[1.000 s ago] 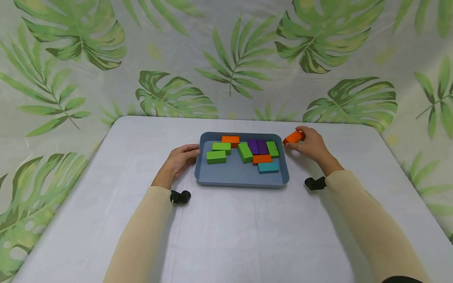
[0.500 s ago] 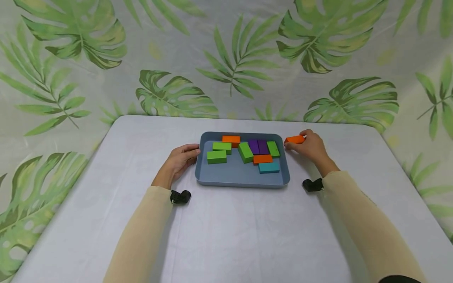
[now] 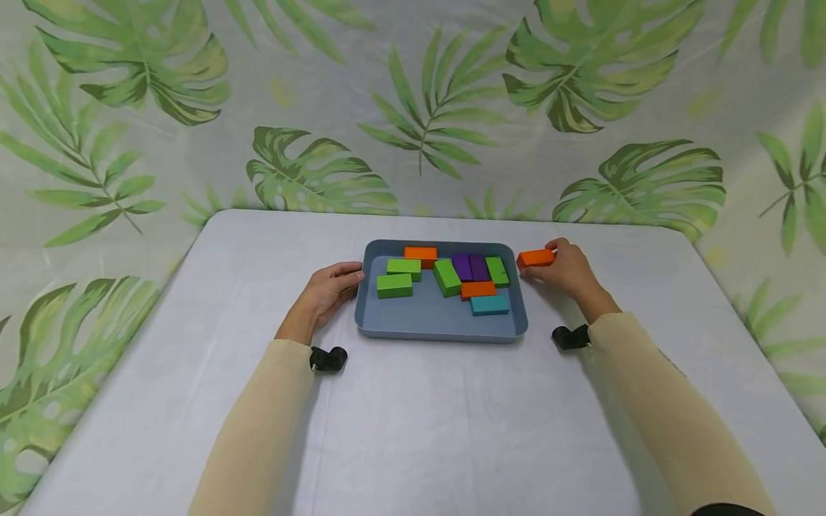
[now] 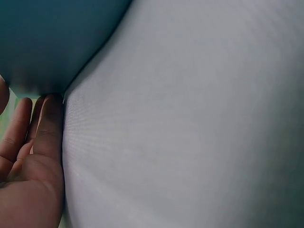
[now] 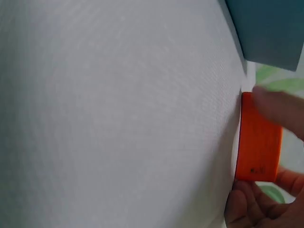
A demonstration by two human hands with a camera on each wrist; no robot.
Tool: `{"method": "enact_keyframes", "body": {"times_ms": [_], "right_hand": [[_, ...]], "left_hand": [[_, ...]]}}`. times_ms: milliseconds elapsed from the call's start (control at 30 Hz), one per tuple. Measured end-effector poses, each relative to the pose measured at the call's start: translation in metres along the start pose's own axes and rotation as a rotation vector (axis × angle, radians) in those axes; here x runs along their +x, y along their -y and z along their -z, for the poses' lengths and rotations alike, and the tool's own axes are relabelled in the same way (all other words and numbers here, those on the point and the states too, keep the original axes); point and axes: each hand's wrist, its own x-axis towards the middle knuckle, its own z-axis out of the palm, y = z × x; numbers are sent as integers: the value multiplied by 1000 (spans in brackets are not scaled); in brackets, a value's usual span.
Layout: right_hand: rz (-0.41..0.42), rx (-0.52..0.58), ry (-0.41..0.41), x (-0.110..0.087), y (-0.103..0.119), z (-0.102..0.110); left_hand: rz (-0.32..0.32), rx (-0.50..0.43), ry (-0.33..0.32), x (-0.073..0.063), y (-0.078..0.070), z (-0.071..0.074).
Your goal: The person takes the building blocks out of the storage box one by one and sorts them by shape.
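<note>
An orange block (image 3: 536, 259) is just right of the blue-grey tray (image 3: 419, 326), pinched by my right hand (image 3: 571, 271). In the right wrist view, the thumb lies at one end of this orange block (image 5: 259, 137) and the fingers at the other, close to the white cloth. On the tray's left side rests my left hand (image 3: 325, 292). Its fairly straight fingers (image 4: 50, 126) touch the tray's outer wall (image 4: 52, 42) in the left wrist view. Inside the tray lie several green blocks (image 3: 394, 287), two orange blocks (image 3: 420, 256), two purple blocks (image 3: 470, 268) and a teal block (image 3: 489, 306).
A white cloth (image 3: 413, 423) covers the table under the tray. Behind it hangs a leaf-patterned curtain (image 3: 452, 107). Small black wrist cameras (image 3: 329, 359) sit at both cuffs.
The right hand has come down slightly, and its orange block has gone from tilted to nearly level beside the tray. My left hand and the blocks in the tray stay put.
</note>
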Motion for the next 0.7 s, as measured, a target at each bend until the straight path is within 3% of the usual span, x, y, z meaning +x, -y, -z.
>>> {"method": "enact_keyframes", "body": {"times_ms": [700], "right_hand": [[85, 85, 97, 3, -22, 13]], "left_hand": [[0, 1, 9, -2, -1, 1]]}}
